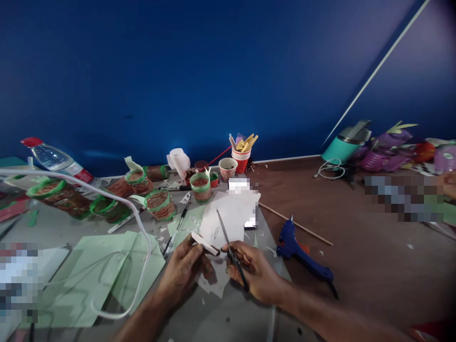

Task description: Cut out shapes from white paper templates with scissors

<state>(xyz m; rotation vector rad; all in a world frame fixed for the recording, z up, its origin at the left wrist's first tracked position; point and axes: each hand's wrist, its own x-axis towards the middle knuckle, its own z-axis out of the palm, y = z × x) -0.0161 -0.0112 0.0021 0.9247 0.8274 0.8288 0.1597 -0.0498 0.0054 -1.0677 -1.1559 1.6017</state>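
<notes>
My left hand is closed, pinching a small folded piece of white paper between thumb and fingers. Close beside it, my right hand grips a long, slim, dark pointed tool; its exact kind I cannot make out. The tool's tip points away from me, over white paper sheets lying on the table. Small paper scraps are scattered around both hands. A blue glue gun rests to the right of my right hand.
Several brown cups with green rims, one a green-rimmed pot, stand at left and centre. Light green paper lies under a white cable. A wooden stick, a pen, a plastic bottle and a turquoise container surround the work area.
</notes>
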